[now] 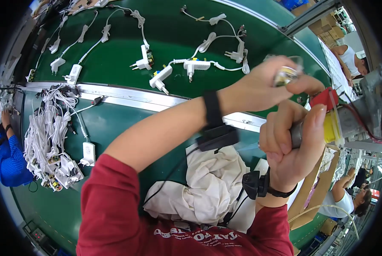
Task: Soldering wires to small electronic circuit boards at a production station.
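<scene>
My left hand reaches across to the right, above the green belt, its fingers closed on a small shiny electronic part. Motion blurs that part, so its exact kind is unclear. Just below it, the fingers of my right hand wrap round a grey cylinder. A red block and a yellow piece sit by my right thumb, where wires run along a grey body. On the belt nearby lie white plug adapters with coiled cords, some with bare circuit boards showing.
A heap of white cords and plugs lies at the left, beside a single white adapter. Crumpled white cloth lies before me. A metal rail borders the belt. At right stands a cardboard box; other people work at both sides.
</scene>
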Demonstrator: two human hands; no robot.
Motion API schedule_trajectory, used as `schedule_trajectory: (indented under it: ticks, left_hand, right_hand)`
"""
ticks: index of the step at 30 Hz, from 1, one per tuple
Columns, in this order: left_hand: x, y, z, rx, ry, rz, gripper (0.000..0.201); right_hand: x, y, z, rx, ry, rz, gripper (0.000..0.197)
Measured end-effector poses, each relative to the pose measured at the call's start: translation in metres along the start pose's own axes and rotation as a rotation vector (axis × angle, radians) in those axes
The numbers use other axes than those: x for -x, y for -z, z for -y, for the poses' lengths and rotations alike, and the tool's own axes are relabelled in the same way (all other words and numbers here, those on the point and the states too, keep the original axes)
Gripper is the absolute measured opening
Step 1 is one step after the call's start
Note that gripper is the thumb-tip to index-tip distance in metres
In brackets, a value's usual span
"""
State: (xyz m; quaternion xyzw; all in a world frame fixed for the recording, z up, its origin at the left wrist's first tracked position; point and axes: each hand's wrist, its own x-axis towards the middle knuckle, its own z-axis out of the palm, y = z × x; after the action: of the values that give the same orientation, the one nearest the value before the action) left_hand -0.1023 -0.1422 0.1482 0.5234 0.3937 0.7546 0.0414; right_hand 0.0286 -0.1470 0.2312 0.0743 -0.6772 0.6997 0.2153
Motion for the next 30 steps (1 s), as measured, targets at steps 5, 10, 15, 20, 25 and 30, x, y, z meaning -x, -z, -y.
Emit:
schedule_trajectory:
  ticks: [5, 10, 15, 20, 25, 30]
  left_hand:
    - [-0.031, 0.002, 0.007, -0.666, -0.531, 0.203, 0.038]
    - [0.006, 0.012, 0.041, -0.827, -0.203, 0.098, 0.029]
    - [0.026, 0.046, -0.019, -1.646, 0.023, 0.157, 0.023]
    - [0.04, 0.084, -0.03, -1.725, 0.052, 0.147, 0.025]
    - [0.045, 0.035, -0.041, -0.985, 0.614, -0.041, 0.024]
    - [0.102, 0.016, -0.052, 0.3, 1.01, -0.273, 0.039]
  right_hand:
    - [0.002, 0.0, 0.001, -0.003, -0.038, -0.064, 0.04]
    - [-0.002, 0.002, -0.002, -0.018, -0.035, -0.094, 0.039]
    - [-0.009, 0.004, -0.005, 0.038, -0.024, -0.123, 0.039]
    - [-0.01, -0.002, -0.008, 0.031, -0.019, -0.089, 0.039]
    - [-0.009, 0.007, -0.01, 0.021, -0.041, -0.129, 0.037]
    - [-0.011, 0.008, -0.01, 0.053, -0.008, -0.124, 0.037]
